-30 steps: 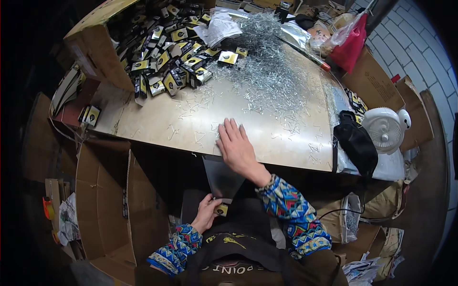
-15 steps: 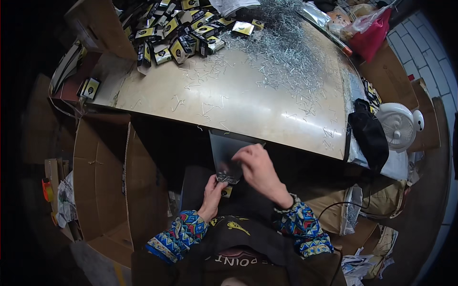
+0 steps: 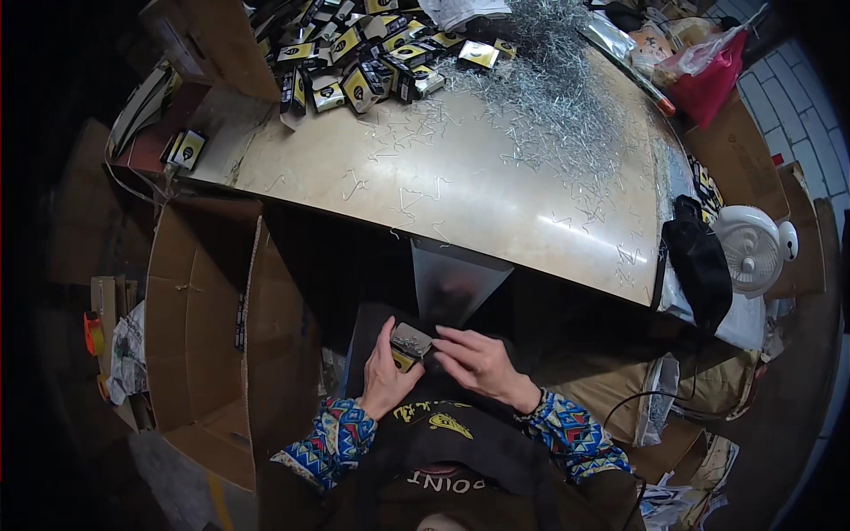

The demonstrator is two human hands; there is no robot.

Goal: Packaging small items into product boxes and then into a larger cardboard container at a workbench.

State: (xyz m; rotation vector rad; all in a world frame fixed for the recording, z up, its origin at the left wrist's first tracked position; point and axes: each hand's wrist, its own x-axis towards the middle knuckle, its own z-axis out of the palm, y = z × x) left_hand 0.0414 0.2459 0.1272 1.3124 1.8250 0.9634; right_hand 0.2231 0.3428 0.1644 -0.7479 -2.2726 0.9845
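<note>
Cardboard box, left hand with fingers wrapped around small black-and-yellow box, bent wires in its open top, grey chute under desk edge, right hand beside the small box, whether its fingers pinch unclear, white fan.

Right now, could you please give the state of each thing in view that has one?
Small box: open
Left hand: closed around small box
Right hand: at small box, grip unclear
Loose wires: heaped and scattered
Piled boxes: jumbled
Large carton: open
Fan: spinning unclear
</note>
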